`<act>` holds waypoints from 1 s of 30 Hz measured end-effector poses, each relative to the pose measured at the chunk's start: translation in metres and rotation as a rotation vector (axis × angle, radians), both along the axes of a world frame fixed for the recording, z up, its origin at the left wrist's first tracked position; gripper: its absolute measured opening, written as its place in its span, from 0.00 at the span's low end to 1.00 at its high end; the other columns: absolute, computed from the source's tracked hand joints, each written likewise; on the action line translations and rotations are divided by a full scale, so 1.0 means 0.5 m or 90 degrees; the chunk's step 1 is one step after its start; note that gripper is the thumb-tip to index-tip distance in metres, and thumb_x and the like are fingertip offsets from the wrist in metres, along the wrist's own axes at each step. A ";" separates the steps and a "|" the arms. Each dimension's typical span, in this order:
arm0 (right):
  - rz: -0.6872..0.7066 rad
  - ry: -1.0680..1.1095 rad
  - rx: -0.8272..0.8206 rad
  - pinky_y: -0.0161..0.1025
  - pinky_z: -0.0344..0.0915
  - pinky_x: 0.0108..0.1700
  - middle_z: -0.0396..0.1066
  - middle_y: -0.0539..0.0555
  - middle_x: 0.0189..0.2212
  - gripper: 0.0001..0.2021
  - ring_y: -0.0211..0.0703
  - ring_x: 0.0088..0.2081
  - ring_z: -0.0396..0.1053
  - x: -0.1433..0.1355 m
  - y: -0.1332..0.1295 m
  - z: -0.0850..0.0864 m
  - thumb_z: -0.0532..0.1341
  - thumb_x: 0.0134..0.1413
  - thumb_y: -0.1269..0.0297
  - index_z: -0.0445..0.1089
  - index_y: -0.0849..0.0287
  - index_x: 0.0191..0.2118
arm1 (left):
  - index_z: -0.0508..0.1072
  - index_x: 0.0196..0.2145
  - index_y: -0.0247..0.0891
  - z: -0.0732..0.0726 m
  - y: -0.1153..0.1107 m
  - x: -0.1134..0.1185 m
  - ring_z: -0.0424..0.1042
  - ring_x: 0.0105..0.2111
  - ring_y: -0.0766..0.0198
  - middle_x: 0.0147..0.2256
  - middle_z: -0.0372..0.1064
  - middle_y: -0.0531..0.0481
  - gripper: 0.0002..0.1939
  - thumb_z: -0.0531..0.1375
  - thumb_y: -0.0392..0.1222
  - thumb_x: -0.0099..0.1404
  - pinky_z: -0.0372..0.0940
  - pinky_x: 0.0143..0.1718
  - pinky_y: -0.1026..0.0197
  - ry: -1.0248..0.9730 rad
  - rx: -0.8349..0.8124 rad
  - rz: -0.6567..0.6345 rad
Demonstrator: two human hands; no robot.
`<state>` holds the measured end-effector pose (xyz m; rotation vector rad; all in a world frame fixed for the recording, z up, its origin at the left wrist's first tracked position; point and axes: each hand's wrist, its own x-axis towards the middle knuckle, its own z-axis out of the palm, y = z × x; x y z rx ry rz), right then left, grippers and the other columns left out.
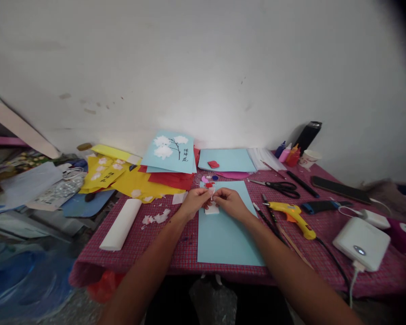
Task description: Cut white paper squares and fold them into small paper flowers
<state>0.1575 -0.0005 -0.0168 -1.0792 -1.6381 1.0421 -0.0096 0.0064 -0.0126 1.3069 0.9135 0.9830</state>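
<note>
My left hand (193,202) and my right hand (234,204) meet over a light blue paper sheet (228,243). Both pinch a small piece of thin white paper (211,192) between their fingertips. Just below the fingers, a white paper square (212,210) rests on the sheet. Small red, pink and dark blue bits (209,184) lie beyond my fingertips. To the left are torn white paper scraps (156,218) and a roll of white paper (122,224).
At the back, a blue card with white flowers (167,151) lies on red and yellow papers. Black scissors (284,187), a yellow glue gun (294,216) and a white power bank (362,243) are on the right. Paint bottles (292,155) stand beside a paper cup (309,158) and a black flask (309,135).
</note>
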 end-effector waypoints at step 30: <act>0.020 0.000 -0.020 0.34 0.61 0.28 0.68 0.49 0.23 0.09 0.37 0.25 0.65 0.004 -0.006 0.009 0.61 0.49 0.60 0.68 0.61 0.29 | 0.72 0.30 0.32 0.003 0.001 0.002 0.66 0.22 0.68 0.22 0.66 0.51 0.17 0.61 0.52 0.56 0.61 0.22 0.67 0.008 -0.017 0.019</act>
